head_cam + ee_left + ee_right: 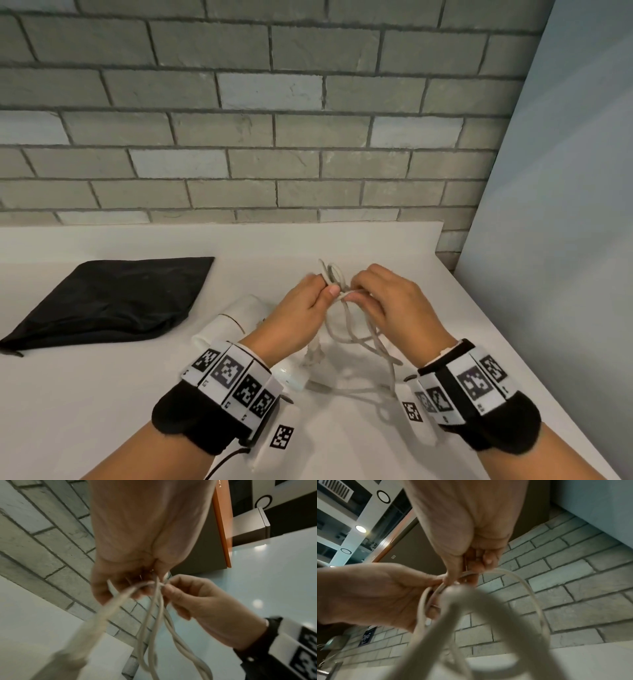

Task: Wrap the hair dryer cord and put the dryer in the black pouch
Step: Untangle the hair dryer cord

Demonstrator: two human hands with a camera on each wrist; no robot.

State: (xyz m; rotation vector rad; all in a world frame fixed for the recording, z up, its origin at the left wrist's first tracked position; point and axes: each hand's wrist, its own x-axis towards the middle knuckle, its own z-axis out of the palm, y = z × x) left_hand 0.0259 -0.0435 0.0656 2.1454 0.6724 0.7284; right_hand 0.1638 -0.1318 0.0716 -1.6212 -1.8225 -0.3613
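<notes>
The white hair dryer [236,317] lies on the white table [102,394], partly hidden under my left wrist. Its grey-white cord [356,337] rises from the table in loose loops to both hands. My left hand [308,301] grips a small bundle of cord loops [330,272] that stick up above its fingers. My right hand [380,294] pinches a strand of the cord right beside the left thumb. In the left wrist view twisted strands of the cord [159,628] hang below my left hand [130,582] and my right hand [188,597]. The black pouch [113,301] lies flat at the left.
A grey brick wall [239,120] stands behind the table. A pale panel [565,205] closes the right side, where the table's edge [513,342] runs diagonally. Slack cord loops [342,387] lie on the table between my wrists.
</notes>
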